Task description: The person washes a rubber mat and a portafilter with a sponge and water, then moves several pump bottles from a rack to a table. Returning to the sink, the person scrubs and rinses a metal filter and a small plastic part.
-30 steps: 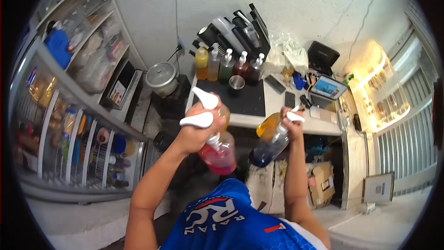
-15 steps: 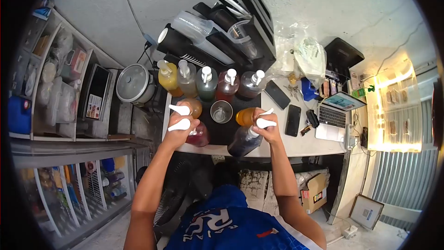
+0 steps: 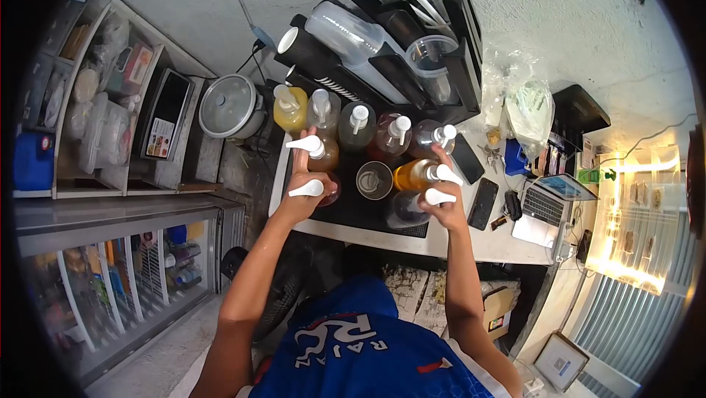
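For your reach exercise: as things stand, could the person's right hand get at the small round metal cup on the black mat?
Probably not at once. The right hand has its grip full with two pump bottles. The small round metal cup stands close by on the black mat, uncovered, with nothing between.

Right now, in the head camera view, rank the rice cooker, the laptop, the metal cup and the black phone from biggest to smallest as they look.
1. rice cooker
2. laptop, though it sits near the warped edge, so this is unsure
3. and 4. metal cup and black phone look about alike; I won't rank them.
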Available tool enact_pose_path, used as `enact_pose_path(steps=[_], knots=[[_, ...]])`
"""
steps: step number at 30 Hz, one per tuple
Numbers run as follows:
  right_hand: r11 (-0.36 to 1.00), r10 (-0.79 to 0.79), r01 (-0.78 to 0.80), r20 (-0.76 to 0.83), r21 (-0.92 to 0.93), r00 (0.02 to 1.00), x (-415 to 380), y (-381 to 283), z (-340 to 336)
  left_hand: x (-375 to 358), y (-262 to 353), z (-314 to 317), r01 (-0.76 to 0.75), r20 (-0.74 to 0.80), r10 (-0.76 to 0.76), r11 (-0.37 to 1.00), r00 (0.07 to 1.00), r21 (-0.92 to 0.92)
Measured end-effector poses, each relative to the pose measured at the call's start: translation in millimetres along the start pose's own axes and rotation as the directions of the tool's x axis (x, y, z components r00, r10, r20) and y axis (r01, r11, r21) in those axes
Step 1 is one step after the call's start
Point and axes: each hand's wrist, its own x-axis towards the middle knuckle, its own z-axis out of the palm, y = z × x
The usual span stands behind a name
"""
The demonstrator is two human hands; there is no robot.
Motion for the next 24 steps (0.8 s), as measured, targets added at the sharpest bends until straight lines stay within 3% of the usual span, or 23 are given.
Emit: enact_pose_path(steps=[1, 3, 4, 6, 7, 9, 11, 13, 14, 16, 18, 19, 20, 21, 22, 23, 24], knots=[[1.000, -0.001, 0.001, 0.006, 0.002, 1.000, -10.1, 8.1, 3.9, -1.5, -0.1, 0.0, 0.004, -0.005, -0.004, 1.000, 1.000, 0.002], [0.962, 0.213, -0.229, -0.119, -0.147, 0.970, -26.9, 15.4, 14.7, -4.8, 0.8, -0.2, -0.032, -0.088, 0.044, 0.992, 0.995, 0.125], [0.984, 0.111, -0.131, -0.158, -0.123, 0.981, -27.3, 10.5, 17.5, -6.0, 0.8, 0.9, -0.029, -0.098, 0.042, 0.991, 0.994, 0.128], [0.976, 0.076, -0.113, -0.194, -0.187, 0.978, -30.2, -4.4, 24.3, -12.9, -0.3, 4.1, 0.051, -0.120, -0.042, 0.996, 0.992, 0.067], [0.964, 0.038, -0.098, -0.239, -0.246, 0.970, -33.4, -9.4, 29.3, -16.8, -5.4, 5.6, 0.023, -0.122, -0.015, 0.998, 0.992, 0.064], [0.938, 0.069, -0.131, -0.195, -0.322, 0.978, -49.0, 0.0, 31.5, -24.6, -5.6, 12.2, 0.093, -0.158, -0.099, 0.995, 0.982, -0.047], [0.948, 0.187, -0.244, -0.262, -0.206, 0.947, -61.3, 8.4, 41.7, -36.6, -8.7, 17.4, 0.127, -0.213, -0.131, 0.991, 0.968, -0.032], [0.940, 0.085, -0.177, -0.302, -0.292, 0.950, -61.5, 7.6, 46.0, -54.4, 3.3, 19.4, 0.185, -0.271, -0.200, 0.979, 0.941, -0.081], [0.910, -0.009, -0.128, -0.329, -0.394, 0.944, -65.3, 11.0, 47.0, -70.4, 4.3, 24.1, 0.199, -0.324, -0.178, 0.979, 0.929, 0.033], [0.898, -0.116, -0.075, -0.397, -0.433, 0.910, -75.4, 6.2, 52.2, -106.1, 28.1, 20.4, 0.411, -0.331, -0.364, 0.908, 0.871, 0.081], [0.908, -0.061, -0.179, -0.543, -0.379, 0.838, -109.6, 9.8, 60.9, -151.4, 62.6, 3.6, 0.324, -0.289, -0.258, 0.923, 0.922, 0.209], [0.782, -0.193, -0.209, -0.548, -0.587, 0.814, -141.5, 37.5, 59.0, -182.9, 79.3, -4.4, 0.231, -0.303, -0.176, 0.961, 0.936, 0.153], [0.704, -0.250, -0.201, -0.503, -0.681, 0.827, -171.3, 66.1, 58.9, -211.8, 107.1, -11.4, 0.272, -0.276, -0.209, 0.938, 0.938, 0.214], [0.759, -0.317, -0.141, -0.549, -0.636, 0.773, -193.7, 70.8, 80.3, -244.3, 114.8, -6.1, 0.185, -0.352, -0.117, 0.969, 0.929, 0.164], [0.882, -0.173, -0.036, -0.393, -0.470, 0.903, -238.1, 91.8, 85.3, -275.6, 138.6, -16.5, 0.197, -0.326, -0.176, 0.980, 0.929, 0.035], [0.958, -0.058, 0.004, -0.177, -0.287, 0.982, -252.7, 112.3, 98.3, -309.5, 161.5, -27.4, 0.163, -0.339, -0.145, 0.986, 0.929, 0.025], [0.969, -0.101, 0.078, -0.088, -0.235, 0.991, -230.5, 110.8, 137.2, -345.6, 185.1, -33.2, 0.218, -0.387, -0.168, 0.972, 0.907, 0.089]])
